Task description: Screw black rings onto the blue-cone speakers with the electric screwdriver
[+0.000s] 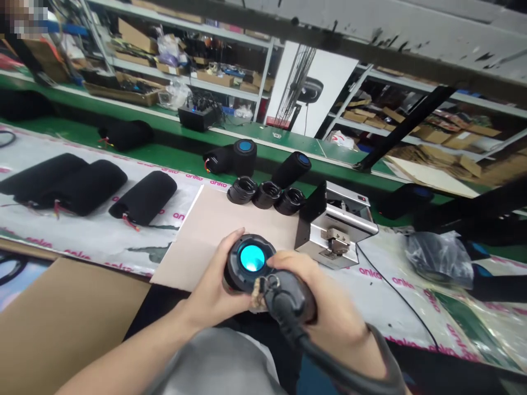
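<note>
A black cylindrical part with a glowing blue round face (252, 258) stands over the near edge of a beige board (209, 225). Around its left side and front my left hand (216, 285) is wrapped. My right hand (329, 293) grips a dark corded tool (294, 296) and its fingertips touch the part's right rim. The tool's working end is hidden. Beyond the board's far edge stand black ring-shaped parts (267, 193). To the right is a silver and black machine (337, 225).
Black fabric-covered cylinders (146, 196) with wires lie at left. More cylinders with blue ends (293, 167) stand behind the rings. A cable (401, 291) runs across the right side. A plastic bag (438, 255) lies at right; a metal beam (370, 33) crosses above.
</note>
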`<state>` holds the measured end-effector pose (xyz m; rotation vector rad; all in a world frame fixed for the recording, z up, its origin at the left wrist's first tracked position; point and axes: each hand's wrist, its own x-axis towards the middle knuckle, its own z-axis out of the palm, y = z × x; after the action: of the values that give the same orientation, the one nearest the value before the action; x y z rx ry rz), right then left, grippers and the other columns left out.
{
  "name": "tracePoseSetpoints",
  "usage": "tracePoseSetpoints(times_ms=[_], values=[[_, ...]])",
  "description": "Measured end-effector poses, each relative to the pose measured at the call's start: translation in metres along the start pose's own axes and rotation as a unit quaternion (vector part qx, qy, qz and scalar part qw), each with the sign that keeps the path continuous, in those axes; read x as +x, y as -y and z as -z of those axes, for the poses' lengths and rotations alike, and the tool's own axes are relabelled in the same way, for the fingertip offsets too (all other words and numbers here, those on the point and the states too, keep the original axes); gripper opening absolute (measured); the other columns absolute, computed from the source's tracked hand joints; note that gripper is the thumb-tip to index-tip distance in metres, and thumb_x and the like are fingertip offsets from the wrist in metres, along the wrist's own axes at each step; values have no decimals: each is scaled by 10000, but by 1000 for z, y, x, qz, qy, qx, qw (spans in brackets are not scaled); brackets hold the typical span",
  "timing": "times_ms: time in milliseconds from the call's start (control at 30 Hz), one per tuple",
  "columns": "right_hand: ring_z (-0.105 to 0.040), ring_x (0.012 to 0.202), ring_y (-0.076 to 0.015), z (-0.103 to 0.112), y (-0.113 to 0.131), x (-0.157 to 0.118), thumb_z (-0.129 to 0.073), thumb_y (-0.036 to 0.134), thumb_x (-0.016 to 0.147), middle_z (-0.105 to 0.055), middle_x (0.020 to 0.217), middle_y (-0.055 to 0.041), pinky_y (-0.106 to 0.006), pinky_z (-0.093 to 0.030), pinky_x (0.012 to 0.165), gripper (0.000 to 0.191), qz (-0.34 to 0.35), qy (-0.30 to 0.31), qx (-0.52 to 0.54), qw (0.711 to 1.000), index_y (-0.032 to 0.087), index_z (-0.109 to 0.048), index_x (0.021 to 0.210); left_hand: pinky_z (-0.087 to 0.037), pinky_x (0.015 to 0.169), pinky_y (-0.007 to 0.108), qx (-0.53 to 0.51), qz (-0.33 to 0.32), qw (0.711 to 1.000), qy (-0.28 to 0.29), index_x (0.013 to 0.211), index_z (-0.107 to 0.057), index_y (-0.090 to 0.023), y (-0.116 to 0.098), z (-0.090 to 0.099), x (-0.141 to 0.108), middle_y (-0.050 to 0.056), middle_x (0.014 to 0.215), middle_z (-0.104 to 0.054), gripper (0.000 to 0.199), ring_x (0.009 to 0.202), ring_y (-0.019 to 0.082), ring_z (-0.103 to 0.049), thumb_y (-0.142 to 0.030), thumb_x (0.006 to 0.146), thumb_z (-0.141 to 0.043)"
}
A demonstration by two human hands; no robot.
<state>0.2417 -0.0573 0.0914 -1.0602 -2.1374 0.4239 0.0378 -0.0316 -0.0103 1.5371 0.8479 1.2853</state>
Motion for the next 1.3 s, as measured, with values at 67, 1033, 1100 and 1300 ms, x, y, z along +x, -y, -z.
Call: tracePoseSetpoints(times_ms=[67,1033,1100,1300], values=[[-673,1269,-220,2,-5,-1,-837,239,858,-654,1393,-25,-329,-593,1060,561,-80,-16,48,995,344,-552,1331,-436,1259,518,19,-2,1000,-3,1610,-340,-284,0,2,0,149,1596,-515,1025,1483,374,-537,-327,770,-926],[-697,1271,-312,5,-4,6,-968,333,735,-715,1383,-60,-486,-611,1091,641,-238,-63,210,946,302,-664,1298,-532,1174,491,50,-3,998,-34,1550,-392,-291,-4,-5,-3,129,1553,-562,967,1422,357,-604,-277,741,-922],[-711,1223,-315,2,-7,6,-945,378,758,-715,1377,-67,-516,-598,1095,658,-267,2,177,947,303,-643,1339,-517,1190,504,50,9,998,-39,1546,-388,-278,-5,-7,-4,134,1552,-563,977,1435,365,-590,-253,724,-914],[-724,1159,-306,-2,-11,9,-955,391,725,-736,1305,-40,-520,-595,1090,671,-268,4,155,951,325,-669,1328,-436,1251,562,32,59,997,-44,1558,-374,-245,-8,-11,-5,163,1597,-504,1014,1501,407,-503,-239,692,-902]])
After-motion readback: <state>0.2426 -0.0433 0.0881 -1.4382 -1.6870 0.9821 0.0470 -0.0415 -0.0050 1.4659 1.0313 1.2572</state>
